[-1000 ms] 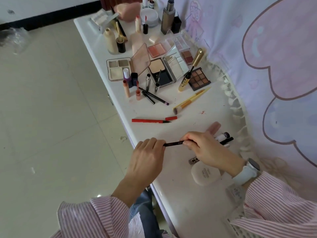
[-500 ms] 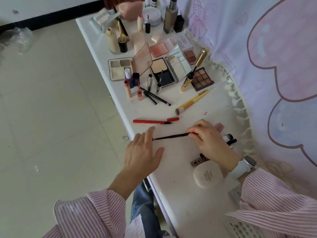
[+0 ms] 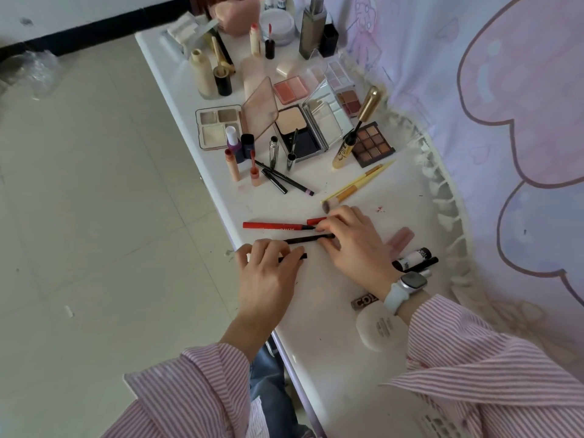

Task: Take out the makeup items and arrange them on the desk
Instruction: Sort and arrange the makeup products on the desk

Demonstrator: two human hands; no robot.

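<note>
On the white desk [image 3: 347,358] a thin black liner pen [image 3: 305,239] lies flat, just below a red liner pen [image 3: 271,225] and its red cap [image 3: 314,220]. My right hand [image 3: 355,248] pinches the black pen's right end against the desk. Near the desk's front edge, my left hand [image 3: 268,275] curls over a short black cap [image 3: 300,256], only the tip of which shows past the fingers. Both hands rest on the desk surface.
Open palettes [image 3: 218,128], a powder compact [image 3: 297,134], a gold mascara [image 3: 357,131], yellow brushes [image 3: 357,184], lip tubes and bottles crowd the far half. By my right wrist lie black-and-white tubes [image 3: 414,259] and a round white compact [image 3: 377,331]. A fringed curtain [image 3: 521,153] hangs right.
Both hands held the closed black pen, then drew it apart. The pen has moved forward and now lies below the red pen, and my left hand has curled over the cap.
</note>
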